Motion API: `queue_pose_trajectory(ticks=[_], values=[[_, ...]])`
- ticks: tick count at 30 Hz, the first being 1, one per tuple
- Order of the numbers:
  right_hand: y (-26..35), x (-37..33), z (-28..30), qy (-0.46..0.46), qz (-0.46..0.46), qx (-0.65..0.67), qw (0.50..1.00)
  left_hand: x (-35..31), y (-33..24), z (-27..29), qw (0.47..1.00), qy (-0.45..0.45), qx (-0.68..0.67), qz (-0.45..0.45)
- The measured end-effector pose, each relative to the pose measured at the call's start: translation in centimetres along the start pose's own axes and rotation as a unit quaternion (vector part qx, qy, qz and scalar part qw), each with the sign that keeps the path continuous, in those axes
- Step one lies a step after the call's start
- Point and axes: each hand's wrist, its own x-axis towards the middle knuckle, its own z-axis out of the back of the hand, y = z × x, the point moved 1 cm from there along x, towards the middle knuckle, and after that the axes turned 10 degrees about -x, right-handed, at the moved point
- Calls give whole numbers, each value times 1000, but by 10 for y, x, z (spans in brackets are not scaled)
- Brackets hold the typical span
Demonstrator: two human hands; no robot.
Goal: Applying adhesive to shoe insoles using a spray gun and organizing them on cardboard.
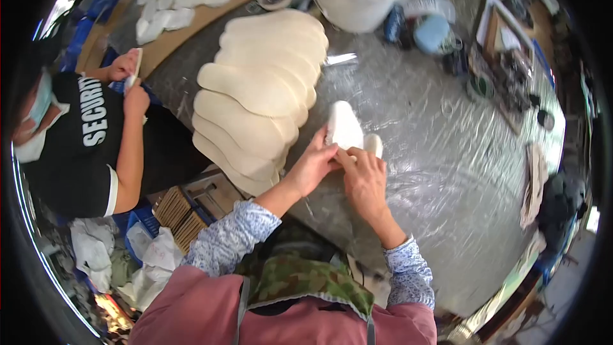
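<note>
Insoles (249, 121) on table (440, 198), bucket (357, 3) behind

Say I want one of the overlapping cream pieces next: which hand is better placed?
Probably the left hand: it is closer to the cream pieces, while the right hand sits farther off, beyond it. One drawback: the left seems to grip the white piece, so it would likely need freeing first.

White piece (345, 128) in left hand (311, 167)

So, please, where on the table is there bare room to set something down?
Widest: the table, between the right hand and the pale strip. Another: between the blue rounded object and the held white piece. Crowded: left, under the cream insoles; top, around the white bucket.
</note>
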Motion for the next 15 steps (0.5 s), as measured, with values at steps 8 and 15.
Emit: queue_pose_trajectory(ticks=[8,15], values=[[57,-90,0,66,-147,129,978,-9,48,32,993,-118,22,11],[41,-121,-9,-140,-335,157,919,-17,42,50,996,-65,-10,56]])
